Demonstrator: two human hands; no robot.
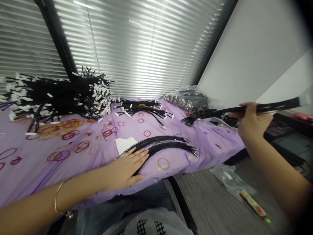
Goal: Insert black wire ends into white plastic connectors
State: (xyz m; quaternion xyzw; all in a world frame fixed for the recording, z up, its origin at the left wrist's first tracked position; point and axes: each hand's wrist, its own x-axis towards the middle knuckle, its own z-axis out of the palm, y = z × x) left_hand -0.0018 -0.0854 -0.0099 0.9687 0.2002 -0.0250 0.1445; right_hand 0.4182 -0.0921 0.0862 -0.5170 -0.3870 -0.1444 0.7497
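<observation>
My left hand (128, 168) lies flat with its fingers stretched out, over the near end of some loose black wires (168, 147). Those wires curve to the right across a purple cloth (178, 165), and their bare tips show. Raised at the right, my right hand (254, 122) is closed around a bundle of black wires (278, 106). It sticks out to the right of the fist. To the left of that hand, more black wires (207, 113) with a yellow band run over the cloth; whether they belong to the held bundle, I cannot tell.
A big heap of black cables with white connectors (66, 94) sits at the back left, a smaller bunch (141, 107) beside it. Behind lies a clear bag of wires (188, 98). Rubber bands (69, 127) are scattered about. On the floor are a plastic bag (230, 178) and a yellow packet (254, 204).
</observation>
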